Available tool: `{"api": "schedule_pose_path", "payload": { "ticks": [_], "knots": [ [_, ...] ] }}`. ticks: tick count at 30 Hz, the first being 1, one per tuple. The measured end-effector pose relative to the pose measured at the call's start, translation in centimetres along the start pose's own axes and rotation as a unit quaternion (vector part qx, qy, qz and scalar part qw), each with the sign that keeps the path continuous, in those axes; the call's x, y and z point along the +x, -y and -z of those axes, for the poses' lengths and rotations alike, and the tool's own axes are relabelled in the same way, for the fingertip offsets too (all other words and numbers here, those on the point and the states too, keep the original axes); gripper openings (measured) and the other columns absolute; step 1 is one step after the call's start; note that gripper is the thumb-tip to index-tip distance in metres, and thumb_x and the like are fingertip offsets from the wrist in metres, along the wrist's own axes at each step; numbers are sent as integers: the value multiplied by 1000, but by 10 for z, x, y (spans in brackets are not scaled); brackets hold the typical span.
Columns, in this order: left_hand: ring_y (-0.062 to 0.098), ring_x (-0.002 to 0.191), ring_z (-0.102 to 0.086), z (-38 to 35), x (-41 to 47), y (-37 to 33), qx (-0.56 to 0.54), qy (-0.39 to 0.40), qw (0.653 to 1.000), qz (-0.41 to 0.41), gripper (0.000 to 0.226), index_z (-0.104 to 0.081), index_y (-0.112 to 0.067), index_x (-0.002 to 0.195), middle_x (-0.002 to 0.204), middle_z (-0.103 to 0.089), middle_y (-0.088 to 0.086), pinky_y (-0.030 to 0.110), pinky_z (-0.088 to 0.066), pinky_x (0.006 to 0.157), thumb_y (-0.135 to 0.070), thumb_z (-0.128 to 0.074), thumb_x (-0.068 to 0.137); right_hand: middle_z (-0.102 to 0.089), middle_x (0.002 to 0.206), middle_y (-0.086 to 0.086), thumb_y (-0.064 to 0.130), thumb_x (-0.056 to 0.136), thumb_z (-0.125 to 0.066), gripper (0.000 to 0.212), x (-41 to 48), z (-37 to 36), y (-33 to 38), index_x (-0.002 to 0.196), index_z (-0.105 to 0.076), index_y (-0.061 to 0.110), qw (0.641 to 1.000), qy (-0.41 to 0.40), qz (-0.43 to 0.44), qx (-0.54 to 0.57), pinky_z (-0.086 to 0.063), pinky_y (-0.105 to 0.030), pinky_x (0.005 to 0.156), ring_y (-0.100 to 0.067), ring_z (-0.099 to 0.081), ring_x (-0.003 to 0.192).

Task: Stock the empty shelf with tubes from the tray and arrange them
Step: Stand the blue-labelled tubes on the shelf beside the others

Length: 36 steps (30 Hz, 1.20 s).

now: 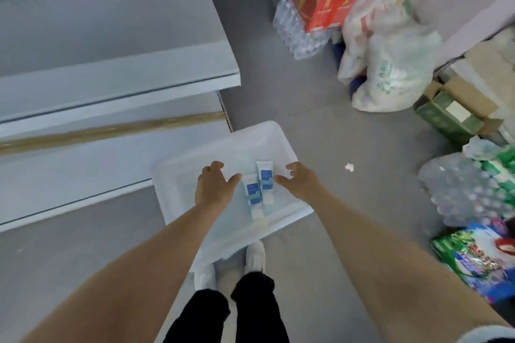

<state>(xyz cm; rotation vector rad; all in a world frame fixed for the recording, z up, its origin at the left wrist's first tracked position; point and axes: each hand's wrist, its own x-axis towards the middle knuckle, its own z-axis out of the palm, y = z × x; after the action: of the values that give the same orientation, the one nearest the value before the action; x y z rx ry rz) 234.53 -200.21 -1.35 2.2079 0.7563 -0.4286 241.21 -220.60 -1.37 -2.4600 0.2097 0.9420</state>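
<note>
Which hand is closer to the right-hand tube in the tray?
Right. The right hand is right of the right-hand tube, nearly touching; the left hand is left of it, beyond the other tube.

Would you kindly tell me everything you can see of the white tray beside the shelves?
The tray is shallow, rectangular, translucent white plastic with a raised rim and rounded corners. It lies level, turned cornerwise to the person, beside the end of the bottom shelf. Its near corner hides part of a white shoe, so what it rests on is unclear. Two white tubes with blue labels lie in it side by side. The left hand and right hand hover open over it.
</note>
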Motion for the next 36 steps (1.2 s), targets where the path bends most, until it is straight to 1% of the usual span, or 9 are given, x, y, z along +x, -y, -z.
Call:
{"api": "schedule_pose_path", "payload": {
  "ticks": [3,10,13,16,20,24,27,32,36],
  "knots": [
    [27,120,-52,-49,16,26,-25,42,997,56,60,-47,-13,132,132,-54,10,35,-41,92,-48,-64,86,-59,132,-6,51,87,-66,63,37,-31,-29,135,-47,16,997,49,-51,35,-40,-24,84,-20,-58,109],
    [27,113,-57,-150,49,52,-103,94,969,203,63,-49,-12,127,122,-62,9,27,-37,82,-50,-69,81,-56,132,-4,48,82,-72,69,108,-84,-68,137,-46,16,986,95,-99,97,-42,-30,100,-21,-55,120],
    [27,107,-57,-177,60,54,-137,92,953,255,62,-49,-12,127,120,-61,8,30,-43,83,-52,-67,82,-65,118,-1,44,76,-77,50,129,-101,-69,116,-57,21,983,84,-106,126,-48,-27,86,-17,-61,101],
    [25,95,-59,-193,70,54,-177,88,933,300,56,-57,-10,120,112,-64,8,33,-49,77,-52,-66,83,-66,110,1,42,72,-81,58,140,-114,-67,118,-56,17,979,71,-127,140,-51,-31,89,-19,-64,99],
    [29,94,-64,-205,76,62,-249,83,901,346,34,-66,-11,101,96,-67,8,42,-55,87,-42,-66,87,-71,105,-1,39,76,-80,47,150,-124,-73,114,-66,15,979,90,-130,128,-55,-35,85,-21,-68,93],
    [24,85,-61,-203,72,68,-302,105,878,357,16,-64,-18,86,87,-65,4,40,-54,86,-34,-65,89,-72,106,-10,27,79,-80,32,148,-123,-78,104,-67,12,950,132,-163,231,-56,-44,90,-27,-69,95],
    [29,89,-62,-187,64,68,-316,91,875,354,18,-59,-19,82,93,-64,9,45,-52,90,-30,-55,96,-72,105,-17,18,85,-75,17,133,-116,-71,97,-66,11,915,175,-189,310,-59,-44,81,-27,-68,88],
    [36,101,-63,-140,43,64,-350,52,874,333,21,-53,-11,108,106,-63,13,52,-53,90,-28,-43,100,-62,97,-11,15,97,-57,15,101,-101,-44,111,-58,11,891,213,-181,359,-55,-42,79,-23,-61,87],
    [30,79,-60,-93,26,62,-401,32,863,306,18,-53,-19,95,98,-62,9,40,-55,68,-24,-36,100,-61,86,-6,24,98,-57,15,69,-92,-15,107,-59,13,897,215,-143,359,-50,-29,62,-18,-59,74]
  ]
}}
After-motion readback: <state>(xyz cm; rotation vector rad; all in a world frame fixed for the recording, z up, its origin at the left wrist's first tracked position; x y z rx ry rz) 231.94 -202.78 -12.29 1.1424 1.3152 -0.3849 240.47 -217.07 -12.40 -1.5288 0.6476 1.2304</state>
